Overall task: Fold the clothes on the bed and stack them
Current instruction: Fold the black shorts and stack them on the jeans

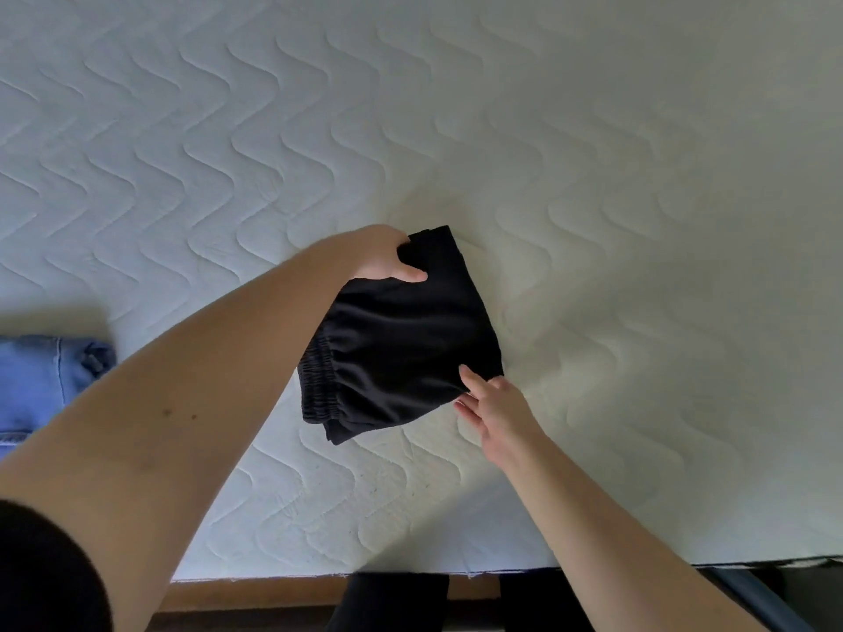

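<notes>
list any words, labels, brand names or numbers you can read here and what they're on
None: no readable text shows anywhere.
black shorts: no label or print shows.
blue jeans: only stitching shows, no tag.
quilted mattress: only a wavy stitched pattern.

Bedroom in a home | shown by a bed (593, 175) with white quilted mattress cover | folded jeans (41, 380) laid at its edge
</notes>
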